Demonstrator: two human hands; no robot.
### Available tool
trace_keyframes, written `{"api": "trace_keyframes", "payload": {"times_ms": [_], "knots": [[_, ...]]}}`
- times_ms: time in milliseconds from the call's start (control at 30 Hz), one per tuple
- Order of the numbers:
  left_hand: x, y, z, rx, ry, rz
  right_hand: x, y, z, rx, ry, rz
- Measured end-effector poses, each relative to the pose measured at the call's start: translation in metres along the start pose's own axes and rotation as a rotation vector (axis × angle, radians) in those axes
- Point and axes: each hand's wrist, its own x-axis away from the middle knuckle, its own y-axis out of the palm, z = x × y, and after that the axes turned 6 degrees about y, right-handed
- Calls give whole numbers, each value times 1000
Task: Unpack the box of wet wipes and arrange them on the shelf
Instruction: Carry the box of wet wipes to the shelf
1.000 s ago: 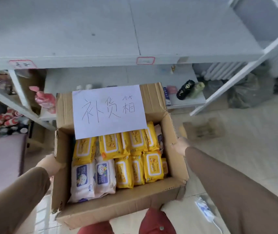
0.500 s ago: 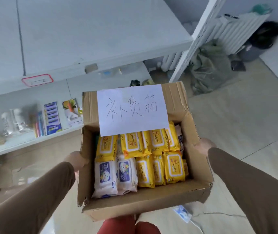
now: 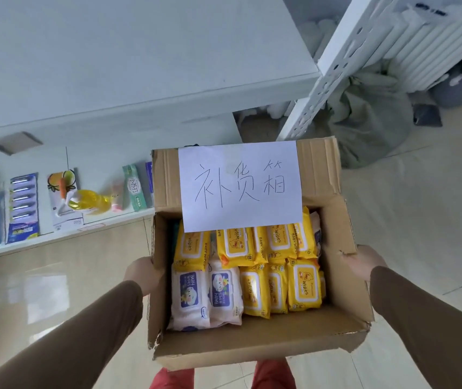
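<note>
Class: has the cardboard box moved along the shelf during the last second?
Yes. The cardboard box has moved rightward along the shelf, nearing its right-end white upright post.

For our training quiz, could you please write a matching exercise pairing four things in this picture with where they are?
Things:
1. white wipes packs
2. paper sign
3. yellow spray bottle
4. left hand

Places:
A. on the lower shelf
B. taped to the box's far flap
C. against the box's outer left wall
D. in the box's near-left corner

Pairs: 1-D, 2-B, 3-A, 4-C
</note>
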Motion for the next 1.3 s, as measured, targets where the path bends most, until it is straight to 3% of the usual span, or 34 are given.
{"api": "trace_keyframes", "payload": {"times_ms": [267,533,1067,1300], "knots": [[-49,103,51,67,-133,45,-155,-4,12,49,-56,-1],[-93,158,73,52,-175,71,-244,12,24,84,-85,-14],[-146,190,66,-25,-271,87,-291,41,-5,92,-161,-52],[-148,191,58,45,-283,63,-293,45,-1,70,-134,-24]]}}
